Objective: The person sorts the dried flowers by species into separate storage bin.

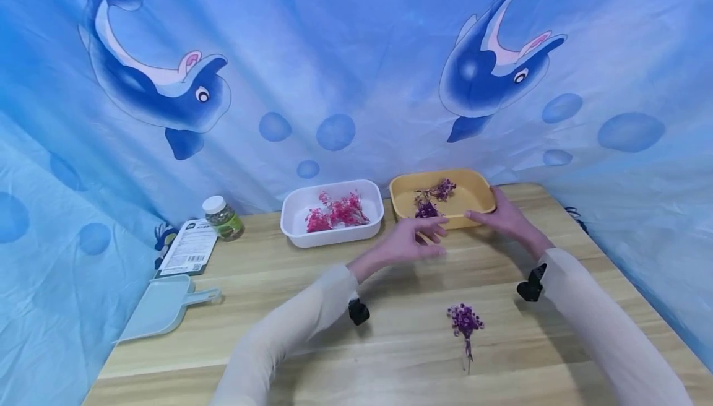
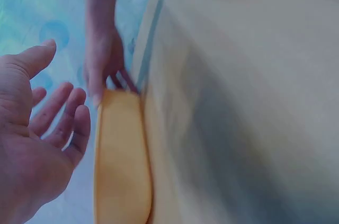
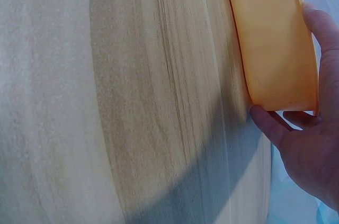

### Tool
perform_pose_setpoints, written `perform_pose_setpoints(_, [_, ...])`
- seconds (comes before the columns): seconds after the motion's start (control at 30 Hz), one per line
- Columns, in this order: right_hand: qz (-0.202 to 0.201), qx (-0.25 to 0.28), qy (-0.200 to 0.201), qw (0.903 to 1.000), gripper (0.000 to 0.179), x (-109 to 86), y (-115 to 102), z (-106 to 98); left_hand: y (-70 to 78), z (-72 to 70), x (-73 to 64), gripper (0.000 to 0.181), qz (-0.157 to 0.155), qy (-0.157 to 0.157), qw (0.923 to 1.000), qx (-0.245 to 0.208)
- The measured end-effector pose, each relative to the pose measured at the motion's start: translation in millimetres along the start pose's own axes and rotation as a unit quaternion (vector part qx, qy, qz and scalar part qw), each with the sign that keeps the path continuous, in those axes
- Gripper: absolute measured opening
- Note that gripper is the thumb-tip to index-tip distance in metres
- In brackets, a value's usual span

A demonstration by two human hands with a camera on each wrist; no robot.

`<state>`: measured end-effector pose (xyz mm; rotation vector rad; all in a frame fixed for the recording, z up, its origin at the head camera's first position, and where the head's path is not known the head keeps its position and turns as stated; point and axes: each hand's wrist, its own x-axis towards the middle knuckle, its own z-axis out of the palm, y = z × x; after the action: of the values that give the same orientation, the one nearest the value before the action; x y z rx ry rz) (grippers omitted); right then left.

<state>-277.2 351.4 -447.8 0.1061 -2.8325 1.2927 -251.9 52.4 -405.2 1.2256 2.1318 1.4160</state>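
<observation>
A yellow plastic tray (image 1: 470, 190) stands at the back of the table, with sprigs of dried purple flowers (image 1: 444, 189) inside. My right hand (image 1: 509, 217) grips its right end; in the right wrist view the thumb lies at the rim and the fingers reach around the end wall. Just in front of the tray hovers my left hand (image 1: 412, 240), fingers loosely bent, palm holding nothing; the left wrist view shows this hand (image 2: 37, 128) apart from the tray wall. Nearer on the table lies a small bunch of purple dried flowers (image 1: 465, 322).
Left of the yellow tray is a white tray (image 1: 334, 237) with pink dried flowers (image 1: 342, 210). Farther left are a white-capped jar (image 1: 225, 220), a printed packet (image 1: 189, 246) and a light blue dustpan (image 1: 161, 307). A dolphin-print curtain (image 1: 356, 72) hangs behind the table.
</observation>
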Motion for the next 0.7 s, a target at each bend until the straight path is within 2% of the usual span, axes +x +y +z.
perform_pose_setpoints(0.03, [-0.001,0.0,0.0,1.0,0.114,-0.4,-1,0,-3.8,6.2,-3.1,0.067,-0.003,0.002,1.0,0.005])
perform_pose_setpoints(0.2, [-0.004,-0.004,0.001,1.0,0.114,1.0,0,0,1.2,34.8,-26.4,0.072,-0.002,0.017,0.9995,0.028])
perform_pose_setpoints(0.43, [0.004,-0.002,-0.002,1.0,0.114,2.1,-1,-2,10.9,72.9,-61.8,0.082,-0.061,0.105,0.9921,0.03])
perform_pose_setpoints(0.57, [0.002,-0.004,0.0,1.0,0.113,2.0,-2,-3,13.1,94.2,-80.1,0.083,-0.068,0.137,0.9874,0.04])
perform_pose_setpoints(0.7, [0.002,0.0,-0.004,1.0,0.114,2.5,-2,-2,16.8,112.4,-94.4,0.086,-0.08,0.162,0.98,0.083])
